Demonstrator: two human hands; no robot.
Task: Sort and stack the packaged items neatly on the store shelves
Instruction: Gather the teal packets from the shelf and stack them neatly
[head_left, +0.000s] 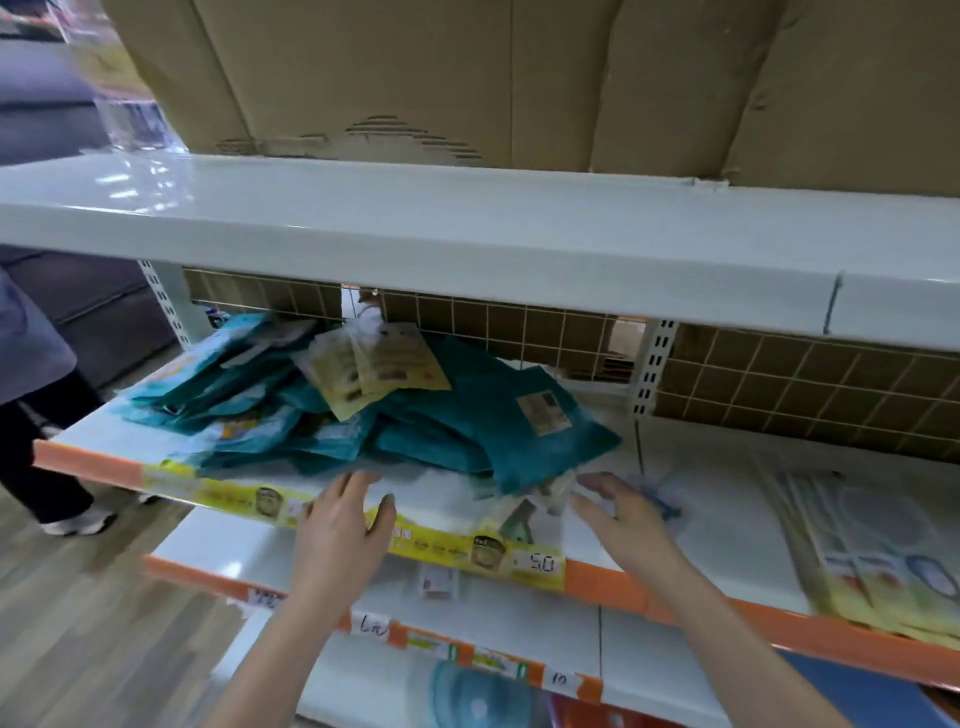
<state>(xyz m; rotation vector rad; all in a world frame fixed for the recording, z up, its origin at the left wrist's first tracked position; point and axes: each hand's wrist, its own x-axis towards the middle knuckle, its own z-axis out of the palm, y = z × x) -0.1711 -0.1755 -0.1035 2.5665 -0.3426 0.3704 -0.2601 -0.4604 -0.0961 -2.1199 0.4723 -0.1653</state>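
A loose heap of teal packets (415, 415) is spread across the left half of the middle shelf (727, 519), from its back left corner to near its front edge, with two pale yellow packets (374, 364) lying on top toward the back. The packets are judged to be light, thin and floppy, with glossy film faces that will slide over one another (the heap already slumps toward the front edge), so a single packet is best pinched at a stiffer sealed edge, and a batch squared up between two flat palms.

The left hand (343, 530) is held over the front edge with fingers extended and nothing grasped. The right hand (623, 514) reaches onto the shelf just right of the heap; its fingers look relaxed and empty, though blur obscures the tips.

A fanned stack of pale flat packages (872, 561) lies at the shelf's right end. Cardboard boxes (519, 78) are stored on the shelf above.
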